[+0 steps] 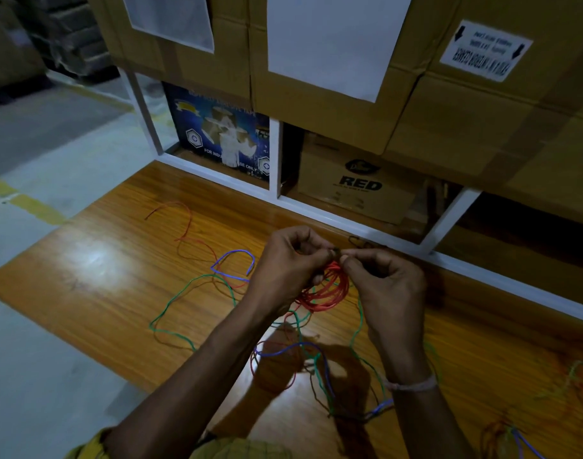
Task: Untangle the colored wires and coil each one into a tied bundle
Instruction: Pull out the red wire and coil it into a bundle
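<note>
Both thumbs and forefingers pinch the top of one red coil (326, 289), left hand (285, 263) at nine o'clock, right hand (382, 279) at three; loose green wire (170, 309), blue wire (233, 260) and red wire (187, 226) sprawl over the wooden table (117, 260); cardboard boxes (316, 77) at twelve.

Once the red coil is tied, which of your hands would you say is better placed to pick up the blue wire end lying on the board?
Probably the left hand. The blue wire end lies just left of it, while the right hand sits across the red coil. Both hands pinch the coil's top.
</note>
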`<state>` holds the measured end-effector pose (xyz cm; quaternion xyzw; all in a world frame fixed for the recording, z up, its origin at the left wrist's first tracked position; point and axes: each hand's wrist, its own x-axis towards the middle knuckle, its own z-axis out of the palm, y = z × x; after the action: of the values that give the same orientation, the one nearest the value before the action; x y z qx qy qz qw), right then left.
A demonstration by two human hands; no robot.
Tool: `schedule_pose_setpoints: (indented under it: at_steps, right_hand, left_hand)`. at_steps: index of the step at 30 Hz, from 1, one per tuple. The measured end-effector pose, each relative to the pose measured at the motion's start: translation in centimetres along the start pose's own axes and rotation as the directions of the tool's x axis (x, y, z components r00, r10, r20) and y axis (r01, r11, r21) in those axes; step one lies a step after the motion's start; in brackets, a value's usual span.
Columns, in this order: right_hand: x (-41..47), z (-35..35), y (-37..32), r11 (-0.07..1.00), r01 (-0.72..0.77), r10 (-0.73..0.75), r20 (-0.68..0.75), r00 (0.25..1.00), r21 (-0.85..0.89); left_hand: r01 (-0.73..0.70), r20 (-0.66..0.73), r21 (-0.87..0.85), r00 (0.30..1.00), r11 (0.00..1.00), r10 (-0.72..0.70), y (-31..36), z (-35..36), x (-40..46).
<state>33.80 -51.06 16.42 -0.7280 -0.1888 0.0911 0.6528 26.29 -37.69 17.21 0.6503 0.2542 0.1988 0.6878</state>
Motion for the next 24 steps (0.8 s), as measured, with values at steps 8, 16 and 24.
schedule_pose_setpoints:
  at_steps: [8,16,24]
  right_hand:
    - [-0.31,0.24,0.12,0.999,-0.007,0.008,-0.028,1.0,0.041]
    - [-0.68,0.44,-0.24,0.999,0.005,-0.002,-0.052,0.999,0.054]
    - [-0.8,0.62,-0.35,0.999,0.005,-0.003,-0.028,1.0,0.042]
  left_hand:
    - [-0.027,0.024,0.062,0.999,0.998,0.026,0.32,-0.18,-0.09]
    - [-0.039,-0.005,0.065,0.999,0.997,0.039,0.37,-0.18,-0.23]
    - [-0.057,0.005,0.06,0.998,0.997,0.056,0.59,-0.42,-0.42]
